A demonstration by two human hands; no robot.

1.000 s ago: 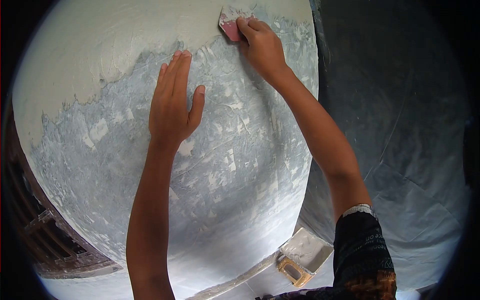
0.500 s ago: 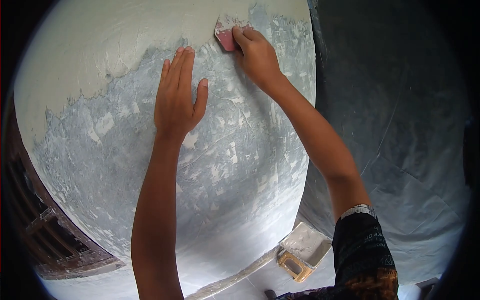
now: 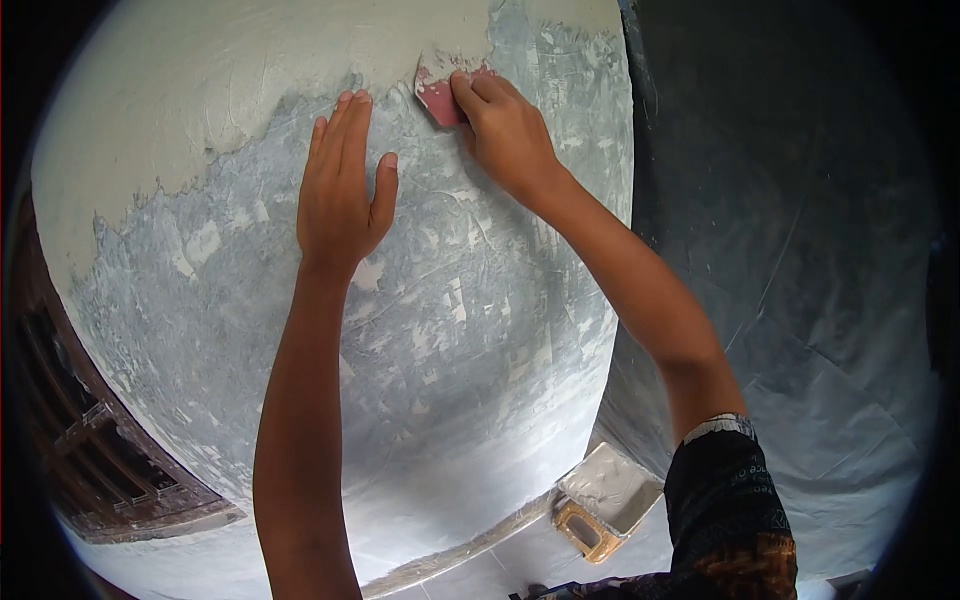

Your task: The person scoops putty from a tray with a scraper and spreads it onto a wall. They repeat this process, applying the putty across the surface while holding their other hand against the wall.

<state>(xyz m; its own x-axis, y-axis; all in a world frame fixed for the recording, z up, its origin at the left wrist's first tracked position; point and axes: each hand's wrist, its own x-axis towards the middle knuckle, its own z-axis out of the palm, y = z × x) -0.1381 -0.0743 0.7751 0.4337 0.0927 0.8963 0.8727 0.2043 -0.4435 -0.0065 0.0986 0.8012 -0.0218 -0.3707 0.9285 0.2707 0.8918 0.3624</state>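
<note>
R hand is gripping 1 red scraper at edge of pale coat on 1 wall; L hand is stretching flat nearby. 1 tray w/ paste is sitting below.

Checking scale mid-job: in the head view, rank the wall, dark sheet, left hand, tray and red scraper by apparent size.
1. Wall
2. Dark sheet
3. Left hand
Unranked: tray and red scraper look too alike; the right hand covers part of the scraper.

The pink scraper (caked with pale paste) sits against the grey wall where the cream coat ends.
</note>
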